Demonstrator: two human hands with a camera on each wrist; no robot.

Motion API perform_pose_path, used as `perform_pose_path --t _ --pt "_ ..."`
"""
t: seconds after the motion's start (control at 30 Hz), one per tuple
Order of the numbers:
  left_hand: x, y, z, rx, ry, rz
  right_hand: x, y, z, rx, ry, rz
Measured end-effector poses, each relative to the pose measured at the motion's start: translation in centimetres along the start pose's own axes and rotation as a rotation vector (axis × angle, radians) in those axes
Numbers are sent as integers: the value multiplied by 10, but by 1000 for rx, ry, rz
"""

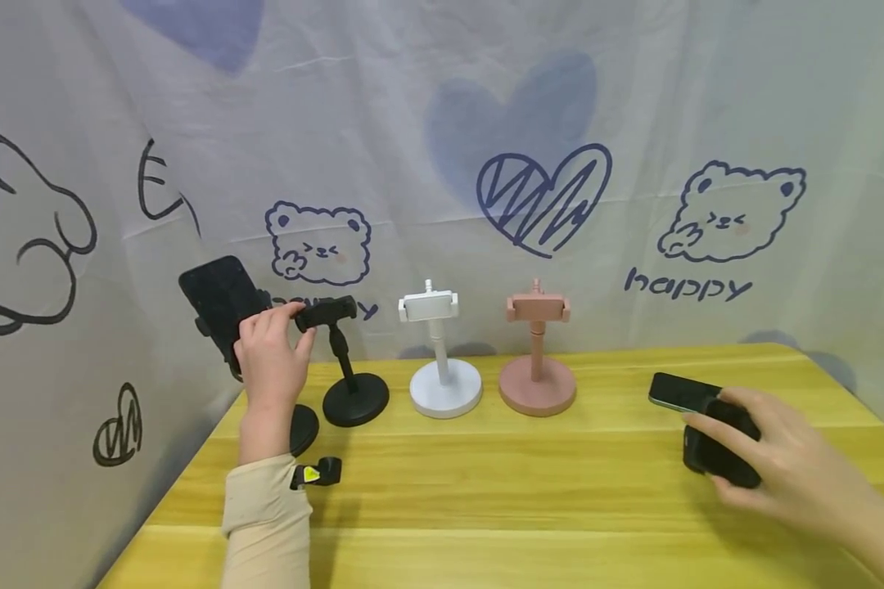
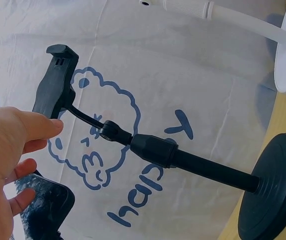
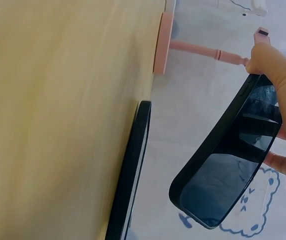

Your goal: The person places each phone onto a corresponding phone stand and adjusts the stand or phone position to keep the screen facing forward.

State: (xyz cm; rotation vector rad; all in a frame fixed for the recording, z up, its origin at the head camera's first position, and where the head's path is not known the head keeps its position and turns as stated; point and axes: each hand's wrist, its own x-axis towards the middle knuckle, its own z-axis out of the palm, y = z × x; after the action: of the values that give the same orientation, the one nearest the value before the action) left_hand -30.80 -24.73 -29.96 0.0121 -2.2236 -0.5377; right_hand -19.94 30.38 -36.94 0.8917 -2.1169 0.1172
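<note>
Patterned cloth (image 1: 412, 123) hangs behind the white stand (image 1: 439, 352), with a yellow wood worktop (image 1: 501, 483) under it. Pink stand (image 1: 537, 352) just right of the white stand, upright; black stand (image 1: 342, 352) just left of it, also upright, holder tilted. Farther left of the white stand, a second black stand (image 1: 304, 428), partly hidden by my arm, with a phone (image 1: 217, 298) tilted in its holder. My left hand (image 1: 271, 348), left of the white stand: fingers curled in, pinching the near black stand's holder end. My right hand (image 1: 796, 462), well right of the white stand: fingers wrapped round a dark phone (image 3: 228, 165), off the worktop. Another phone (image 1: 679, 391) lies flat, also well right of the white stand, beyond my right hand. Small black gadget (image 1: 329, 471) at my left wrist.
</note>
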Motion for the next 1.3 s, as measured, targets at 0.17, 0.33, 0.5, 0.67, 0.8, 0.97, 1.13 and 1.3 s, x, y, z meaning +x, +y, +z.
perform_pose_path --t 0.17,0.33,0.5,0.67,0.8,0.97,1.13,1.3 --pt "-2 0 3 -5 -6 2 7 -3 6 -5 -3 -1" --pt "-3 0 4 -1 -3 5 14 -6 10 10 -20 5" --pt "-2 1 4 2 -4 1 21 -6 18 22 16 -31" --pt "-1 0 4 4 6 5 29 -7 25 69 36 -78" --pt "0 -1 4 7 20 7 37 -10 28 79 17 -94" --pt "0 -2 2 3 16 -1 47 -14 34 103 20 -129" --pt "0 -1 1 -4 -4 -16 51 -17 38 110 16 -152" --pt "0 -1 2 -7 -5 -18 53 -19 43 105 46 -179"
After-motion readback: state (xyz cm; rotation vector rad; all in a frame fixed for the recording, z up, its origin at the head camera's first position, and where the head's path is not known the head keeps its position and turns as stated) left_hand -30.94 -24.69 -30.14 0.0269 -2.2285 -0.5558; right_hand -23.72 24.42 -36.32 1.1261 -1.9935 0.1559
